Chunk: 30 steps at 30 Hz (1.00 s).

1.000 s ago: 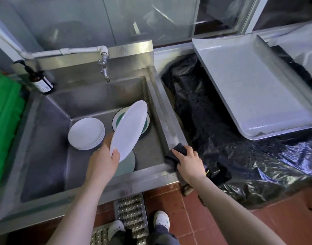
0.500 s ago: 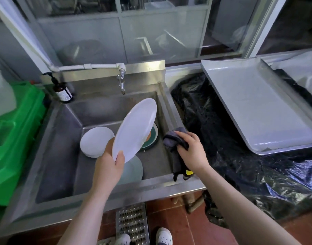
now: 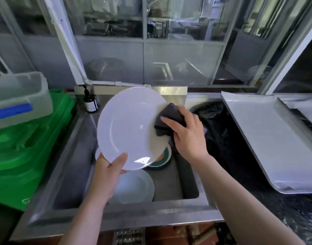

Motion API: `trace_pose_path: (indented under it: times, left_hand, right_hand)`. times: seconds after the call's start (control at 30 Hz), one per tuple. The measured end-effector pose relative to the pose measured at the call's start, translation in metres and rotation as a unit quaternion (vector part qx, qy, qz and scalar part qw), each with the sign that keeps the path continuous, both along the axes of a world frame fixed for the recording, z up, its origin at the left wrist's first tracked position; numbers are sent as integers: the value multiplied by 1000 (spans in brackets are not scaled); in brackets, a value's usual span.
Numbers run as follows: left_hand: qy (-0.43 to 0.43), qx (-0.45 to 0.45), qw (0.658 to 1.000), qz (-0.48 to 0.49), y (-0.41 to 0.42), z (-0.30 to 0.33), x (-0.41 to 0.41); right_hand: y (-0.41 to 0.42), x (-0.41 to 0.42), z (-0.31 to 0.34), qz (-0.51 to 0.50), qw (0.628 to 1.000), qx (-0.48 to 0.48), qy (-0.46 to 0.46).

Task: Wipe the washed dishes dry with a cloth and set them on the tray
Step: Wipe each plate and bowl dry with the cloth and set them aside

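The left hand point(image 3: 110, 171) is gripping the lower rim of one white plate point(image 3: 130, 127), thumb over its face, tilting it above the sink point(image 3: 77, 161). The right hand point(image 3: 188, 134) is pressing one dark cloth point(image 3: 169, 119) against the plate's right edge, fingers curled round it. Two more plates are showing below. One tray point(image 3: 268, 137) is lying at the right. The brown bottle point(image 3: 90, 101) label is unreadable.

A commercial kitchen's dishwashing area: a deep stainless steel sink point(image 3: 77, 174) beneath the hands, a large metal tray point(image 3: 268, 138) to their right, glass partitions point(image 3: 178, 50) beyond.
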<state>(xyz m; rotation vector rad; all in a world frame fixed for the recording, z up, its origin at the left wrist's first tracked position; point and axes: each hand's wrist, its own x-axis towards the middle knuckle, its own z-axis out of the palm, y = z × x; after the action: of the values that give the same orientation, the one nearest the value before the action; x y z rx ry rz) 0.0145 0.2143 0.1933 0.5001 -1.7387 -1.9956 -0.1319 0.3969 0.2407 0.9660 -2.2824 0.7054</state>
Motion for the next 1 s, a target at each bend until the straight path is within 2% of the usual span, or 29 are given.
trace_pose_path:
  times: [0.13, 0.27, 0.4, 0.5, 0.57, 0.63, 0.73, 0.83, 0.93, 1.0]
  left_hand:
    - [86, 51, 995, 26, -11, 16, 3]
    - [142, 128, 980, 57, -12, 33, -6]
    - [137, 136, 978, 84, -19, 38, -8]
    - [138, 139, 979, 60, -24, 37, -6]
    - [132, 133, 982, 32, -29, 35, -5]
    - [123, 125, 984, 15, -32, 33, -4]
    - [120, 127, 985, 12, -29, 32, -4]
    - [127, 114, 985, 20, -27, 33, -8]
    - [116, 118, 985, 40, -28, 33, -8]
    - [112, 114, 987, 33, -27, 33, -8]
  right_hand:
    - [-16, 12, 2, -4, 998, 18, 61]
    - [-47, 42, -5, 80, 996, 29, 41]
    - [-63, 59, -9, 140, 989, 41, 11]
    - [-57, 40, 5, 169, 983, 75, 12]
    - [-50, 20, 20, 128, 989, 68, -6]
    - [-47, 5, 35, 44, 998, 36, -33]
    - [-57, 6, 42, -5, 1000, 27, -2]
    - [-68, 37, 27, 82, 994, 57, 37]
    - [-72, 68, 10, 190, 978, 87, 11]
    - [-70, 68, 13, 213, 974, 82, -3]
